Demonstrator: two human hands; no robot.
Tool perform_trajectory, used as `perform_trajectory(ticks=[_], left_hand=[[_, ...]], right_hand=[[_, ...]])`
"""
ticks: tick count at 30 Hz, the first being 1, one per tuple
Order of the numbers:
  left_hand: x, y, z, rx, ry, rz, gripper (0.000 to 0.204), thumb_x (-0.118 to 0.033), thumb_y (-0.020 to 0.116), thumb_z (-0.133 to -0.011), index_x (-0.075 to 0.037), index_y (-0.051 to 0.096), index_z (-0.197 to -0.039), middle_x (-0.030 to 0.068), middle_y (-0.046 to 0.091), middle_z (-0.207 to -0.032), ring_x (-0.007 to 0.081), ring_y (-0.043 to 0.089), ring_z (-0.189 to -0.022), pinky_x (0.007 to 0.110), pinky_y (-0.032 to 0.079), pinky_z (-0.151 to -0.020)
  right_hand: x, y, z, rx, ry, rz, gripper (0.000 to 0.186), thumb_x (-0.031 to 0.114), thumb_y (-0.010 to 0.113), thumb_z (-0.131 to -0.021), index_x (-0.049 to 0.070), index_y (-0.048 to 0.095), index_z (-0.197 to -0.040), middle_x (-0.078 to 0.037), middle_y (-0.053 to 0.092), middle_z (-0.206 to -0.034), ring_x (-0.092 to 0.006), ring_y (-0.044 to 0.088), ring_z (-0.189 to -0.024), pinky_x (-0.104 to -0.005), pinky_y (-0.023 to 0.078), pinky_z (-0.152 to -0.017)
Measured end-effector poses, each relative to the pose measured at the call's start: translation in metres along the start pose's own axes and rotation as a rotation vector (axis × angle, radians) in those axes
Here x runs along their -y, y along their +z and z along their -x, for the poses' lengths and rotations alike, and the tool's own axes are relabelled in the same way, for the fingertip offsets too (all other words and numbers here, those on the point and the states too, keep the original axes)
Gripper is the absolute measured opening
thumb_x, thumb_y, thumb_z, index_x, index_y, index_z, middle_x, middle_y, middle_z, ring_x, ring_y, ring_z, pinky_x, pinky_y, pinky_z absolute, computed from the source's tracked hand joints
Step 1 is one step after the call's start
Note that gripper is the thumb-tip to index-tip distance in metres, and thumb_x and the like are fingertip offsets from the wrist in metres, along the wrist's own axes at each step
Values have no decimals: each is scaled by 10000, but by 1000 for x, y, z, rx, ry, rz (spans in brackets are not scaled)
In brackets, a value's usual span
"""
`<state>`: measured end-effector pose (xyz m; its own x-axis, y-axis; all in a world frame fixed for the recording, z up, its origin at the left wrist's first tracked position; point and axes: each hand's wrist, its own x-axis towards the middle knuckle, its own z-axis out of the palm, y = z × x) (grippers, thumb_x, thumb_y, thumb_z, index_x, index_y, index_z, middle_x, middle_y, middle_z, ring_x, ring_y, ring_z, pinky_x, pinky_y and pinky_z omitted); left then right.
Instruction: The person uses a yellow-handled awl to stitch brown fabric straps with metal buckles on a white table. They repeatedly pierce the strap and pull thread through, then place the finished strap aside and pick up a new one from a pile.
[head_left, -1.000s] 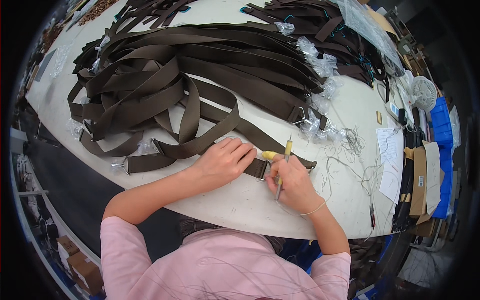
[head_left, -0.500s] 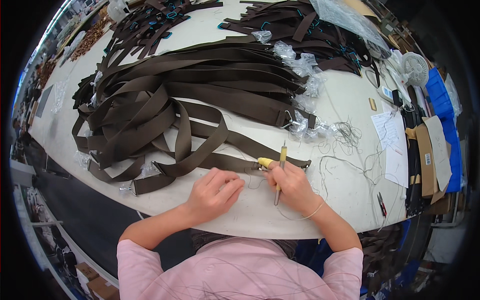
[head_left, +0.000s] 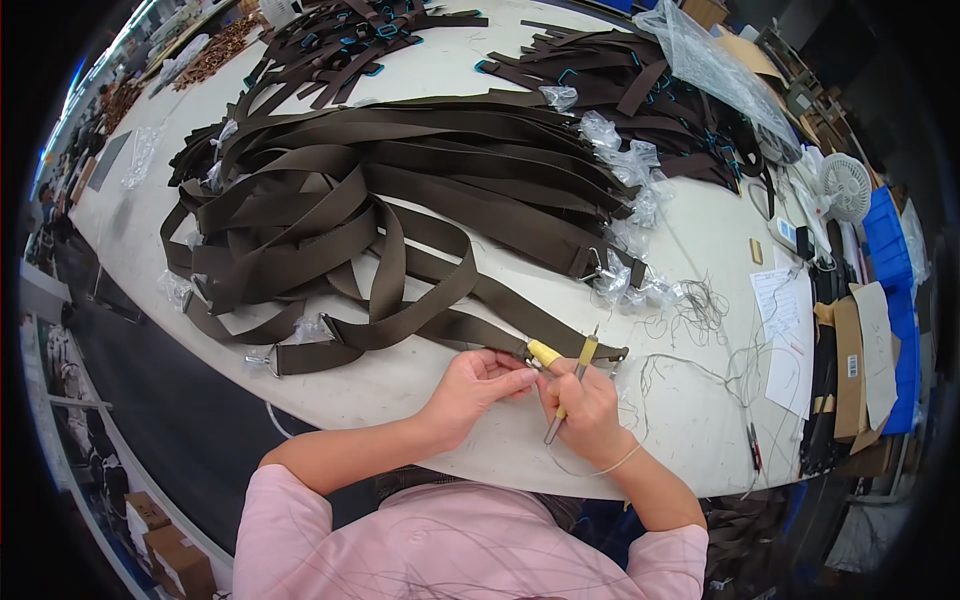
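brown strap (head_left: 482,329) is lying on white table (head_left: 685,445). right hand (head_left: 588,405) is clamping yellow-banded tool (head_left: 586,352); left hand (head_left: 472,392) is bunching at strap's end, grip hidden. pinning that end flat is probably helping control.

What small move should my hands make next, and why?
Perhaps steady the dark strap with your left hand: it is right by the strap's end, whereas your right hand is occupied gripping a slim tool, thin tip pointing away from you.

Straps (head_left: 450,150): dark brown, plain, on my feed
Tool (head_left: 587,353): I see yellow and grey
Finger cover (head_left: 543,352): yellow
Sleeves (head_left: 285,510): 2, pale pink
Bin (head_left: 887,240): blue
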<state>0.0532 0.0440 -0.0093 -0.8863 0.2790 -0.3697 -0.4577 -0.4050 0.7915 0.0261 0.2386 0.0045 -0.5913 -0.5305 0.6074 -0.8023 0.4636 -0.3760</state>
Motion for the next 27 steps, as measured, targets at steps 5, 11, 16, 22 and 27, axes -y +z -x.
perform_trajectory(ticks=[5,11,16,22,27], left_hand=[[0,-10,5,15,-2,-9,162,-101,692,-979,3,666,-1101,80,712,-1075,109,657,-965,258,531,-844],[-10,-14,13,-7,-35,-25,194,-99,678,-987,9,657,-1148,90,680,-1199,109,651,-1010,275,531,-922],[-4,2,14,-22,12,-5,287,-154,711,-979,15,652,-1203,38,685,-1059,80,628,-955,250,513,-852],[-3,2,6,20,-104,171,229,-156,719,-967,-7,684,-1137,20,684,-1028,84,614,-927,233,494,-867],[5,-3,5,57,-128,203,145,-143,711,-964,-36,691,-1059,36,694,-1026,90,619,-893,241,509,-852]], right_hand=[[-6,1,7,6,5,4,285,-17,765,-806,50,492,-761,-141,675,-884,-270,601,-672,-373,483,-567],[-4,5,7,-39,21,23,371,-29,827,-763,79,476,-808,-151,696,-892,-283,631,-679,-371,480,-559],[4,8,6,-62,42,57,326,-22,803,-771,79,495,-804,-145,671,-899,-279,597,-661,-369,462,-560],[0,2,6,-71,-77,45,299,-25,797,-767,83,521,-805,-107,649,-872,-269,606,-699,-367,483,-597],[0,-2,3,-71,-129,44,300,-49,791,-761,84,524,-796,-85,648,-857,-265,628,-738,-366,510,-621]])
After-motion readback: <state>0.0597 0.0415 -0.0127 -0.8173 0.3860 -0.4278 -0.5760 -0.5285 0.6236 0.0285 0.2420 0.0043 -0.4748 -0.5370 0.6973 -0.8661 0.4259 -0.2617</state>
